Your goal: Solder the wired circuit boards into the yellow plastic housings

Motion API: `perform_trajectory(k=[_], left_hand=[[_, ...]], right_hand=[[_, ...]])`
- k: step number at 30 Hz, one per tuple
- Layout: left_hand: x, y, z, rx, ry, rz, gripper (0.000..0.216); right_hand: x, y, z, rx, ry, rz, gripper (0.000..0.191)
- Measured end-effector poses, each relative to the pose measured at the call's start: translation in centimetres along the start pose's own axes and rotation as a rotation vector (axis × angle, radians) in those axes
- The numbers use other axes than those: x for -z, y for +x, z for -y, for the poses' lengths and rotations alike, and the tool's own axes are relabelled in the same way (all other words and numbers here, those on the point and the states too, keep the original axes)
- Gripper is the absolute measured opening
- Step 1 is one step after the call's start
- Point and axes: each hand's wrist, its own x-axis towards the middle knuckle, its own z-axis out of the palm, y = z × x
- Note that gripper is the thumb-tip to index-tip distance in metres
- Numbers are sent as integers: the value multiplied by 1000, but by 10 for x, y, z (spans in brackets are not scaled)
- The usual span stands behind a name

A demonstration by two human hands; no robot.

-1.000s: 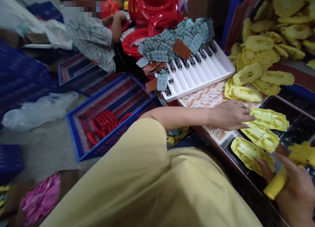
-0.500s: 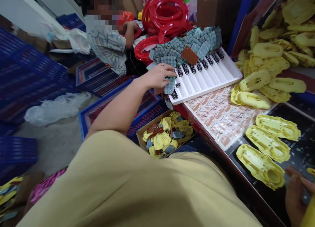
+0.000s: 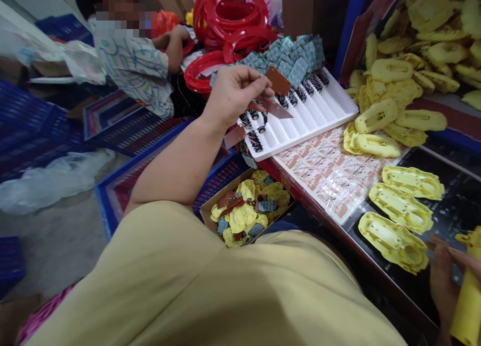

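My left hand (image 3: 240,93) is raised over the near left end of the white ribbed tray (image 3: 319,128). Its thumb and fingers pinch a thin, flat circuit board (image 3: 280,110), tilted and seen partly edge-on. Black wired parts (image 3: 254,140) sit in the tray's slots, and grey-green circuit boards (image 3: 300,68) are heaped along its far side. One brown board (image 3: 278,80) lies on top of them. At the right edge, my right hand (image 3: 445,276) has its fingers around a yellow plastic piece (image 3: 466,306), partly cut off by the frame. Three yellow shells (image 3: 393,241) lie beside it.
More yellow shells (image 3: 391,70) are piled at the back right. Red rings (image 3: 233,10) are stacked beyond the boards, near another person (image 3: 131,60). Below the table edge stands a carton (image 3: 208,211) of yellow parts and boards. Blue crates (image 3: 108,115) fill the left.
My left hand has lifted off the tray's left end with a circuit board pinched in it. The view has shifted, and more of the yellow piece at my right hand shows.
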Motion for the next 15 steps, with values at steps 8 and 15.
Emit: perform_trajectory(k=[8,15], left_hand=[[-128,-51,-45,58,-304,581,33],[-185,-93,-39,-107,-592,641,51]], right_hand=[[-5,43,115,286,329,-115,61],[-21,45,146,57,308,-353,21]])
